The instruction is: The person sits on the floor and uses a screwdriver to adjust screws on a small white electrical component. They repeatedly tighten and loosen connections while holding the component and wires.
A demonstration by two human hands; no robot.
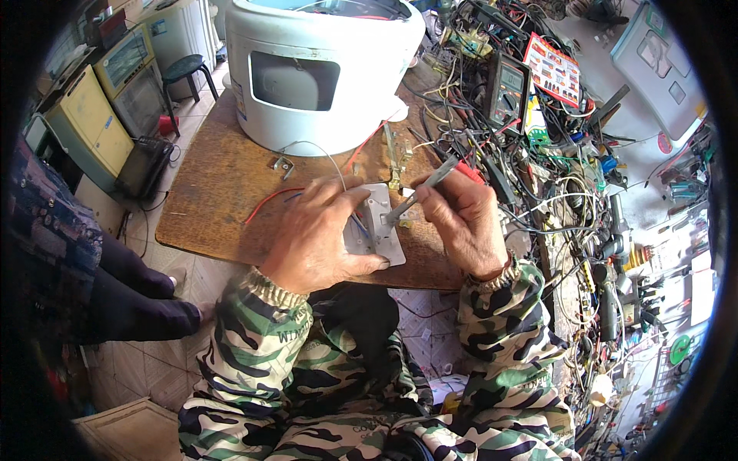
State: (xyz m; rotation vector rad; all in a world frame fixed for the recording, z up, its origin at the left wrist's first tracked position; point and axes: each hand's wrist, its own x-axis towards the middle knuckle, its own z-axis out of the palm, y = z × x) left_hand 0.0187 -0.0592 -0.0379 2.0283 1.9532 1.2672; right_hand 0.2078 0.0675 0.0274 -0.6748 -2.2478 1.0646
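Observation:
My left hand is closed on a flat pale-grey plate, thumb along its near edge and fingers over its left side. Wires show beside the plate under that hand. In my right hand, pinched between thumb and fingers, is a slim grey metal tool; its exact kind is unclear. The tool's lower end meets the plate's upper face. Red wire trails left from beneath my left hand on the wooden table. A small metal bracket lies beyond that hand.
A white rounded appliance housing with a rectangular opening stands at the table's far side. Tangled cables, a multimeter and a red-and-white printed sheet crowd the right. Another person's legs are at the left, near a black stool.

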